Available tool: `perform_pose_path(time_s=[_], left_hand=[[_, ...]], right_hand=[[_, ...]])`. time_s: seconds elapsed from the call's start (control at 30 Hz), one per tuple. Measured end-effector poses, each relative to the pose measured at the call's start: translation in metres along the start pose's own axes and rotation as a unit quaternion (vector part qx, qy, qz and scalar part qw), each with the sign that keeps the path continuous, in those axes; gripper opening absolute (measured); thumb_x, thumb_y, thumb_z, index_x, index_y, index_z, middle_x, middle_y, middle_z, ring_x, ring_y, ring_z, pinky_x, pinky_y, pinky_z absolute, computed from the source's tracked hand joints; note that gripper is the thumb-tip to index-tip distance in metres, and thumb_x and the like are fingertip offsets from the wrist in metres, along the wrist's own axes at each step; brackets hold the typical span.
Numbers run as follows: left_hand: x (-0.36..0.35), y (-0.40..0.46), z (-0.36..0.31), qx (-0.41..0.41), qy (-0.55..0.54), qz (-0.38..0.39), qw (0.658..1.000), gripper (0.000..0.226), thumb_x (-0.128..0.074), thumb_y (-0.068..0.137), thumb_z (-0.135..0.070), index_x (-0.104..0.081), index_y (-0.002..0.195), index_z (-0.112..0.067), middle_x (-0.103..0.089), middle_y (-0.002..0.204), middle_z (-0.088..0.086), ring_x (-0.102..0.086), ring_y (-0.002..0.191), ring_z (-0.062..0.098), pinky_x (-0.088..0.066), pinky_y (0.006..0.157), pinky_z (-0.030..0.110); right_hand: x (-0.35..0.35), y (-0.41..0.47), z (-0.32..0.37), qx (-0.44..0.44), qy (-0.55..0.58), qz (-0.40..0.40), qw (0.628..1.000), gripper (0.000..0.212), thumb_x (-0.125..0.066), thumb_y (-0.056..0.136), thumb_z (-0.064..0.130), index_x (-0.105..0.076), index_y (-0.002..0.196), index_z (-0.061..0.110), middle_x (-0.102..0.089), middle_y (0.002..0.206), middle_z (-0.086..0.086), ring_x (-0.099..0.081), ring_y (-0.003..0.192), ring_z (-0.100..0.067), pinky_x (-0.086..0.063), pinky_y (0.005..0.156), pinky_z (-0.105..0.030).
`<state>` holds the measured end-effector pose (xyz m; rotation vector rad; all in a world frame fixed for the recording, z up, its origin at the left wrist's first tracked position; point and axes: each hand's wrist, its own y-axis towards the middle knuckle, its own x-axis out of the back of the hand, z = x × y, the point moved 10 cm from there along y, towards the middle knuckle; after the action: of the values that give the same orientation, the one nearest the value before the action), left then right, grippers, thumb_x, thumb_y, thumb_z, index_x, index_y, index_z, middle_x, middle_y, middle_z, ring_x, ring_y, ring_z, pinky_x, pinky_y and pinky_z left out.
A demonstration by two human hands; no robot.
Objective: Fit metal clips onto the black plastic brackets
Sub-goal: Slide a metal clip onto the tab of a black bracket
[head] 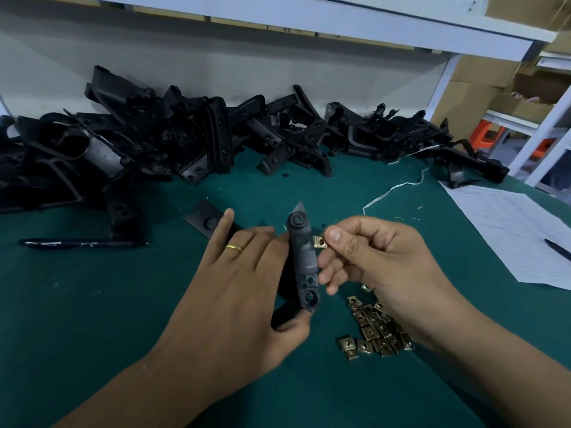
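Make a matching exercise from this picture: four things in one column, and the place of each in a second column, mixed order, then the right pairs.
Things
1. metal clip
2. black bracket
3. black pen
4. pile of clips

Places
A. on the green mat, left of the hands
B. pinched in the right hand
C. on the mat under the right wrist
D. held in the left hand

Pairs: 1-B, 2-D, 3-A, 4-C

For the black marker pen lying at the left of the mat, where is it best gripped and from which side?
Grip the marker pen at mid-barrel, coming from above with finger and thumb across it. It lies flat and crosswise on the green mat, with open mat on both long sides, so probably nothing blocks a pinch.
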<state>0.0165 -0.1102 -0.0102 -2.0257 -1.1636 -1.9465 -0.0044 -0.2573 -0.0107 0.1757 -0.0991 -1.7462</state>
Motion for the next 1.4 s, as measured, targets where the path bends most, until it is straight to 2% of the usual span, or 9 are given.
perform_pose_path(time_s=[0.37,0.67,0.77,0.9,1.0,1.07,1.17,1.27,1.4], left_hand=[[-0.002,0.000,-0.006,-0.025,0.011,0.007,1.000,0.072,-0.058,0.081,-0.060,-0.055,0.136,-0.014,-0.061,0.128,-0.003,-0.051,0.132,0.019,-0.022,0.124,0.054],[-0.006,-0.005,-0.014,-0.059,-0.014,0.016,0.998,0.066,-0.061,0.084,-0.058,-0.050,0.134,-0.017,-0.057,0.130,-0.006,-0.049,0.132,0.017,-0.023,0.124,0.052],[-0.003,-0.005,-0.016,-0.063,-0.016,0.004,0.998,0.067,-0.061,0.085,-0.059,-0.049,0.134,-0.016,-0.056,0.128,-0.006,-0.050,0.129,0.017,-0.024,0.124,0.052],[-0.002,-0.002,-0.009,-0.030,0.002,-0.006,1.000,0.066,-0.056,0.085,-0.063,-0.052,0.132,-0.016,-0.058,0.118,-0.008,-0.054,0.120,0.017,-0.024,0.123,0.052],[-0.001,0.000,0.008,0.032,0.011,-0.007,0.999,0.062,-0.052,0.084,-0.065,-0.054,0.126,-0.019,-0.057,0.110,-0.011,-0.054,0.117,0.017,-0.024,0.123,0.052],[-0.003,-0.001,0.012,0.049,0.016,-0.005,0.999,0.063,-0.050,0.084,-0.066,-0.054,0.126,-0.019,-0.057,0.108,-0.011,-0.054,0.116,0.018,-0.024,0.123,0.052],[-0.003,-0.001,0.013,0.053,0.022,-0.010,0.998,0.063,-0.050,0.084,-0.066,-0.055,0.125,-0.018,-0.058,0.107,-0.010,-0.055,0.114,0.019,-0.025,0.122,0.054],[-0.002,0.000,0.013,0.055,0.022,-0.018,0.998,0.060,-0.052,0.083,-0.064,-0.055,0.122,-0.018,-0.058,0.106,-0.009,-0.056,0.111,0.019,-0.027,0.121,0.054],[-0.003,0.000,0.011,0.048,0.013,-0.018,0.999,0.058,-0.055,0.082,-0.064,-0.053,0.121,-0.021,-0.057,0.103,-0.012,-0.055,0.110,0.017,-0.027,0.121,0.053]], right_hand=[[-0.002,-0.003,0.005,0.015,-0.048,0.005,0.999,0.024,-0.066,0.095,0.018,-0.069,0.086,-0.004,-0.071,0.072,-0.018,-0.069,0.059,-0.024,-0.058,0.054,-0.030],[-0.017,-0.008,0.002,0.042,-0.038,0.051,0.997,0.023,-0.069,0.096,0.023,-0.066,0.077,0.012,-0.063,0.063,-0.011,-0.060,0.051,-0.021,-0.052,0.050,-0.028],[-0.014,-0.006,0.002,0.056,-0.102,0.055,0.992,0.027,-0.069,0.097,0.033,-0.064,0.076,0.018,-0.062,0.064,-0.006,-0.058,0.053,-0.018,-0.049,0.050,-0.027],[0.006,-0.002,0.016,0.039,-0.265,0.096,0.959,0.030,-0.064,0.099,0.045,-0.074,0.082,0.022,-0.068,0.072,0.000,-0.060,0.065,-0.009,-0.046,0.059,-0.021],[0.017,-0.005,0.012,-0.017,-0.402,0.176,0.898,0.008,-0.081,0.086,0.037,-0.079,0.085,0.029,-0.071,0.086,0.004,-0.062,0.074,-0.006,-0.047,0.068,-0.018],[0.022,-0.008,0.003,-0.058,-0.455,0.204,0.865,0.012,-0.088,0.079,0.033,-0.080,0.088,0.032,-0.069,0.091,0.009,-0.062,0.083,-0.005,-0.044,0.071,-0.014],[0.022,-0.009,-0.002,-0.069,-0.477,0.205,0.852,0.017,-0.091,0.078,0.023,-0.078,0.088,0.027,-0.068,0.091,0.012,-0.060,0.084,-0.003,-0.041,0.072,-0.011],[0.021,-0.010,-0.002,-0.076,-0.452,0.206,0.865,0.015,-0.088,0.081,0.018,-0.074,0.084,0.022,-0.068,0.088,0.009,-0.059,0.079,-0.004,-0.043,0.070,-0.014],[0.016,-0.011,0.005,-0.062,-0.385,0.205,0.898,0.011,-0.078,0.092,0.014,-0.068,0.093,0.017,-0.068,0.092,-0.007,-0.063,0.088,-0.025,-0.053,0.081,-0.039]])
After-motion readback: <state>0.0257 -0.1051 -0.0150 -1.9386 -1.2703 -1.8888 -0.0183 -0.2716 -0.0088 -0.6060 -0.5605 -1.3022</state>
